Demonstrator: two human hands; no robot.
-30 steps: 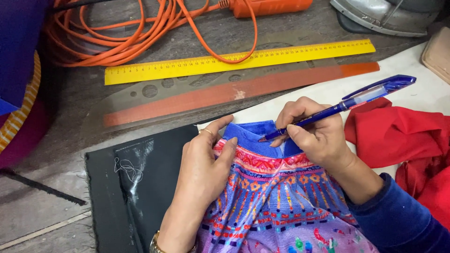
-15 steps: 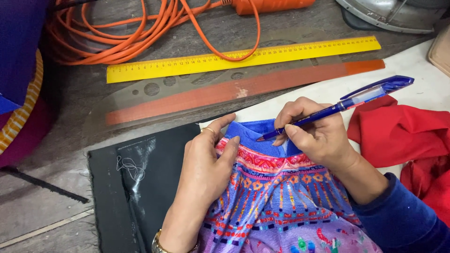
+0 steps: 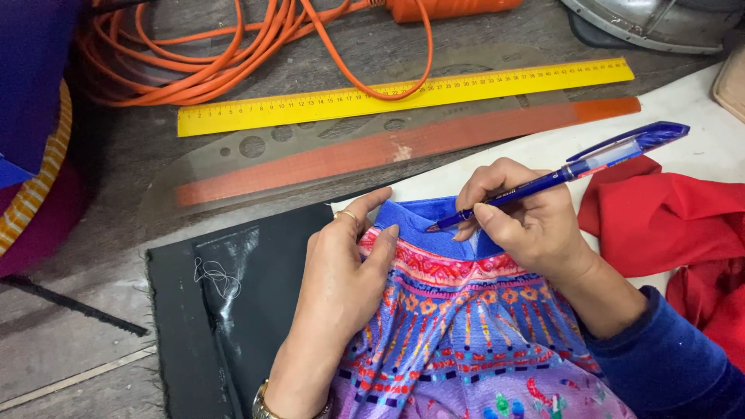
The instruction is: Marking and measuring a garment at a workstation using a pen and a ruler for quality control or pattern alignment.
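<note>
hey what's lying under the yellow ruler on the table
The yellow ruler rests on a clear curved template with an orange strip, over the wooden table. An orange cable loops over its top. The template's part beneath is barely visible.

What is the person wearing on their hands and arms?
The left hand has a thin gold ring on one finger and a gold-coloured watch or bracelet at the wrist; no sleeve shows there. The right hand has no ring that can be seen. Its arm wears a dark blue sleeve with faint specks.
</note>
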